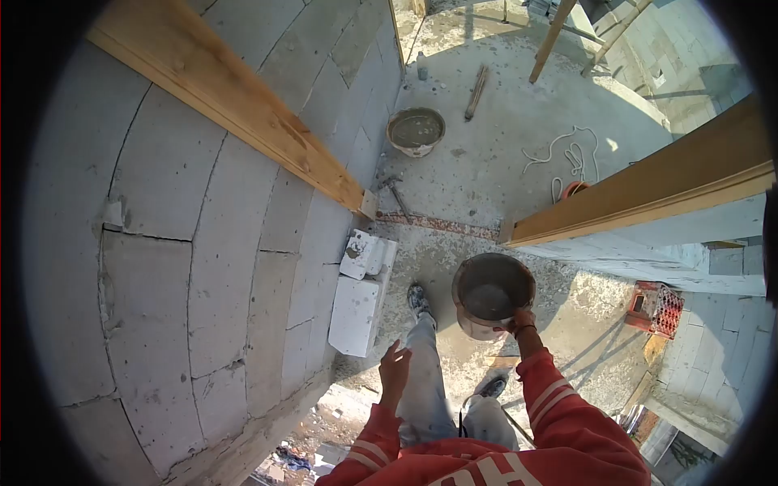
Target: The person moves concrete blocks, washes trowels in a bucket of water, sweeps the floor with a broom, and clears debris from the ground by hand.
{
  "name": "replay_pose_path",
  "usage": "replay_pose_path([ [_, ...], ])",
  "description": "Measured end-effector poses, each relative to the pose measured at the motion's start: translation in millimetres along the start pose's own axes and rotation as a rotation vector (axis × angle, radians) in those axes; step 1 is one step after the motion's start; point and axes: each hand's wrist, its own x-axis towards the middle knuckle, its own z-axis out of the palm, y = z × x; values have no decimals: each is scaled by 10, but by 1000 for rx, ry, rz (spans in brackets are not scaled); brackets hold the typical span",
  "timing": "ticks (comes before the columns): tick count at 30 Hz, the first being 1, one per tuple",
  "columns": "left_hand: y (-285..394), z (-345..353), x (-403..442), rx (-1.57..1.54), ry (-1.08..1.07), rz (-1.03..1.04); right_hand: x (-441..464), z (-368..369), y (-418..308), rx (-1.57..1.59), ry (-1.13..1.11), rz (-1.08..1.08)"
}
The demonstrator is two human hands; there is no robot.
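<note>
My right hand (519, 322) grips the near right rim of a dark, mortar-stained bucket (476, 326). The bucket is upright in front of my feet, with grey material at its bottom; whether it touches the floor I cannot tell. My left hand (395, 368) hangs in the air beside my left leg, fingers apart and holding nothing. Closest to that hand are white aerated concrete blocks (354, 316) set against the wall, a smaller cut piece (364, 254) lying at their far end.
Ahead is a doorway between wooden frames (267, 121) (648, 186). Beyond its threshold (442, 226) are a hammer (397, 197), a tub (415, 151) of grey mortar, a wooden piece (476, 93) and white rope (574, 154). A red crate (666, 310) stands at right.
</note>
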Motion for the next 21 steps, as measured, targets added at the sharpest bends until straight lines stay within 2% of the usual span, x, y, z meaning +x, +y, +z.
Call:
replay_pose_path([
  [1,106,-351,60,-49,24,-115,404,338,-182,-52,56,55],
  [3,45,-948,212,-216,122,-253,507,1080,-665,-158,40,46],
  [6,-326,-1685,311,-78,134,-368,521,1688,-1038,-244,81,-34],
  [8,-513,-1999,276,-26,131,-447,368,2047,-1241,-206,141,-456],
  [10,-630,-2192,245,-10,96,-494,675,2163,-1387,-162,88,-523],
  [11,-566,-2205,270,-98,122,-567,804,2161,-1470,-133,28,-585],
  [12,-469,-2170,281,-81,107,-570,474,2283,-1696,-99,12,-488],
  [13,-333,-2085,323,-68,94,-570,576,2310,-1807,-81,28,-497],
  [15,-49,-1879,507,-129,15,-604,674,2457,-1999,-323,56,-889],
  [16,105,-1772,657,-141,-84,-564,670,2527,-2113,-360,43,-971],
  [17,247,-1609,814,-64,-95,-557,665,2598,-2206,-353,43,-970],
  [19,730,-1296,1190,-95,-159,-443,574,2792,-2424,-273,39,-701],
  [20,1112,-1123,1374,-98,-151,-437,1078,2783,-2311,-306,86,-778],
  [21,1556,-960,1515,-99,-149,-370,1067,2843,-2395,-284,119,-607],
])
